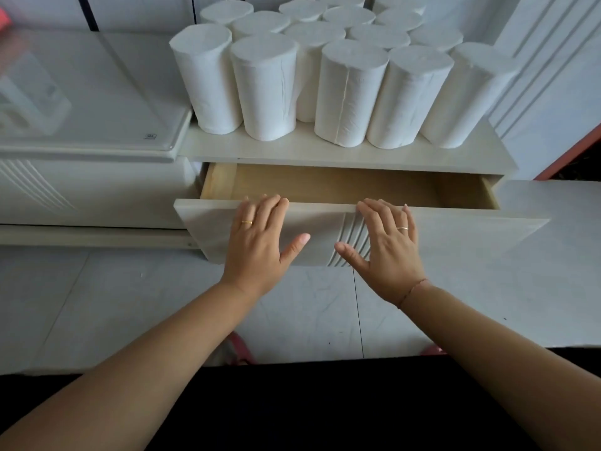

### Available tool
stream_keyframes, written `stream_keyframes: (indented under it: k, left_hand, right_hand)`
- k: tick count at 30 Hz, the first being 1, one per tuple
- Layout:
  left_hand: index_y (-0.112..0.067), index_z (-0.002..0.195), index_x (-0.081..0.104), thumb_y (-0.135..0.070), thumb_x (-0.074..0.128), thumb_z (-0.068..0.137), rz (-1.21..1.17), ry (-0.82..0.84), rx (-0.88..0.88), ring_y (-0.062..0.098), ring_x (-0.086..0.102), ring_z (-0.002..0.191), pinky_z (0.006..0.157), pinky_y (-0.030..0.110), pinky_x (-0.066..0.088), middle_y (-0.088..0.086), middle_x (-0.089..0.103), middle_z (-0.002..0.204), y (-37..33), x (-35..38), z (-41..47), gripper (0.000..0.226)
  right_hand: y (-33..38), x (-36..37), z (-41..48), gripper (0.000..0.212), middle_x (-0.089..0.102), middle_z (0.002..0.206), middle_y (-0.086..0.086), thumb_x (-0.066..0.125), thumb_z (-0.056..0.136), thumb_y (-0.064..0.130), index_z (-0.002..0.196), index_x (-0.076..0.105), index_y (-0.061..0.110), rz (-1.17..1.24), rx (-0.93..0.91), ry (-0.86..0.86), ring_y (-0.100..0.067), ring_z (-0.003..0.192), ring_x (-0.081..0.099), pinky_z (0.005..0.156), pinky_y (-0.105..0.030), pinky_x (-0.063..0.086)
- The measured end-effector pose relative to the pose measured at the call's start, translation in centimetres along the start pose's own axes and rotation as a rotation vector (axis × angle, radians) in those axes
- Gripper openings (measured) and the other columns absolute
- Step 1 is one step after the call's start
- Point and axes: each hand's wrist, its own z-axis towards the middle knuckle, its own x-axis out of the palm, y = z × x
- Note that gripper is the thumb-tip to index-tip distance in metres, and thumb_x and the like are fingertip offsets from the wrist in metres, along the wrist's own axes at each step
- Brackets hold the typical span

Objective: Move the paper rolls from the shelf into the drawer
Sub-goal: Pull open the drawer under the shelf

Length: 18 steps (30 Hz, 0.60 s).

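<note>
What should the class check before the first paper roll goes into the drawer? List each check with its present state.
1. The paper rolls stand upright on the shelf: ok.
2. The drawer is open wide enough for a roll: not ok; the gap looks narrower than a roll.
3. The inside of the drawer is free: ok where visible; under the shelf, cannot tell.
4. The left hand is free: ok; it lies flat on the drawer front, holding nothing.
5. The right hand is free: ok; likewise flat on it.
</note>
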Motion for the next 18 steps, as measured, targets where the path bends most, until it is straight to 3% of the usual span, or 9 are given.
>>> stream_keyframes:
  k: [4,10,14,18]
  left_hand:
    - [-0.006,0.108,0.059,-0.06,0.023,0.094,-0.026,-0.006,0.006,0.034,0.052,0.09,0.086,0.041,0.038,0.012,0.059,0.1,-0.4,-1.5,-0.3,0.067]
    - [-0.011,0.111,0.061,-0.063,0.017,0.092,0.008,0.151,-0.004,0.033,0.056,0.094,0.085,0.041,0.037,0.009,0.066,0.1,-0.9,-2.2,-1.7,0.071]
    - [-0.012,0.11,0.062,-0.063,0.018,0.09,0.022,0.216,-0.014,0.032,0.056,0.096,0.087,0.041,0.034,0.008,0.067,0.102,-1.1,-2.8,-2.3,0.07]
    - [-0.012,0.091,0.059,-0.064,0.015,0.088,0.001,0.219,-0.035,0.03,0.055,0.084,0.077,0.038,0.033,0.006,0.064,0.086,-1.5,-3.4,-3.0,0.068]
  right_hand:
    - [0.3,-1.3,-1.0,0.085,0.049,0.128,-0.003,0.024,0.079,0.075,0.132,0.051,0.014,0.028,-0.013,-0.001,-0.025,0.126,0.037,0.113,-0.04,0.016]
    - [1.0,-1.9,-1.5,0.083,0.054,0.114,-0.001,0.012,0.08,0.074,0.123,0.058,0.02,-0.032,0.018,0.087,-0.024,0.115,0.045,0.103,-0.034,0.022]
    - [0.7,-1.6,-2.8,0.065,0.06,0.115,-0.001,0.028,0.089,0.067,0.122,0.057,0.018,-0.054,0.018,0.093,-0.025,0.116,0.049,0.104,-0.032,0.02]
    - [1.2,-1.6,-4.3,0.071,0.062,0.108,-0.001,0.025,0.086,0.071,0.114,0.059,0.015,-0.017,0.039,0.079,-0.028,0.111,0.05,0.101,-0.032,0.021]
